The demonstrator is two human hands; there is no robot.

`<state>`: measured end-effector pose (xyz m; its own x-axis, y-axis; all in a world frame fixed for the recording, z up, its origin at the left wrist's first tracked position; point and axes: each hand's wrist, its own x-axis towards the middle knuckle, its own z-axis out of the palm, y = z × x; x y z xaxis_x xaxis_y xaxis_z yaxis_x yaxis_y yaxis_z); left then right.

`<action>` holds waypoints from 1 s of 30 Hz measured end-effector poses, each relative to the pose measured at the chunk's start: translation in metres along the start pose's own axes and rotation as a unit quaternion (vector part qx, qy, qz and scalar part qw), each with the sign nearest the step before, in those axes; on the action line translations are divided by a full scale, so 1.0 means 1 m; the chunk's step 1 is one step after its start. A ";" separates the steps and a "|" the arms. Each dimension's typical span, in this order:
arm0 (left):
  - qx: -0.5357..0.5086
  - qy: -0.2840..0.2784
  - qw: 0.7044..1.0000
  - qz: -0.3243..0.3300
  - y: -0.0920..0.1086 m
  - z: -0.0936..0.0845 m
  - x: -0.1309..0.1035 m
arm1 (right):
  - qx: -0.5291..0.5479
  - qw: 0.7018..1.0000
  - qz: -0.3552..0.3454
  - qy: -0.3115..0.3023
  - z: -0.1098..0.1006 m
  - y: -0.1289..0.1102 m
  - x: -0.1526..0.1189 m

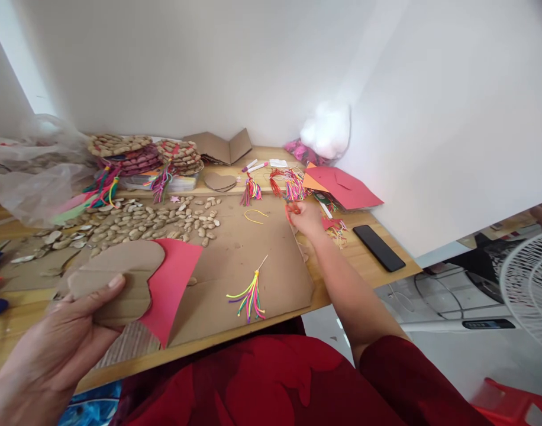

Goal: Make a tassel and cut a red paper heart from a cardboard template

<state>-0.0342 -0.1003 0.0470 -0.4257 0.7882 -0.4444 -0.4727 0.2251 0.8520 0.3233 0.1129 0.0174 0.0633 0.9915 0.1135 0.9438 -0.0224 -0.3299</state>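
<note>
My left hand grips a heart-shaped piece of cardboard together with a sheet of red paper behind it, the thumb pressing on the cardboard. Over by the right edge of a large cardboard sheet, my right hand is closed on orange-red handles that look like scissors; the blades are hidden. Between the hands lies a tassel of colourful cords. A loop of yellow cord rests farther back on the sheet.
Peanuts spread over the left of the table. Behind them are peanut-covered pieces with tassels and a plastic bag. At right lie red paper, cord bundles and a phone. A fan stands off the table.
</note>
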 end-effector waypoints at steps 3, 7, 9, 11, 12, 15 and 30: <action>0.000 0.017 1.000 0.012 -0.004 0.000 0.001 | -0.004 0.999 -0.030 -0.024 0.016 -0.024 -0.002; 0.005 0.014 1.000 0.010 -0.010 -0.016 0.006 | -0.015 0.998 -0.041 -0.034 0.028 -0.041 0.002; 0.004 0.021 1.000 0.020 -0.010 -0.023 0.007 | -0.021 0.998 -0.039 -0.035 0.030 -0.043 0.003; 0.004 0.037 0.999 0.026 -0.010 -0.026 0.005 | -0.026 0.998 -0.041 -0.036 0.031 -0.043 0.003; 0.003 0.041 0.999 0.026 -0.009 -0.025 0.003 | -0.027 0.998 -0.044 -0.037 0.031 -0.043 0.003; 0.000 0.040 0.999 0.018 -0.008 -0.018 -0.004 | -0.026 0.998 -0.047 -0.026 0.029 -0.039 0.001; 0.003 0.031 0.999 0.022 -0.008 -0.019 -0.018 | 0.167 0.972 0.075 0.147 0.003 0.041 -0.028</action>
<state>-0.0375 -0.1268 0.0434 -0.4934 0.7606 -0.4220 -0.4474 0.1941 0.8730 0.3591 0.0848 -0.0022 0.3280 0.8997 0.2879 0.7615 -0.0715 -0.6442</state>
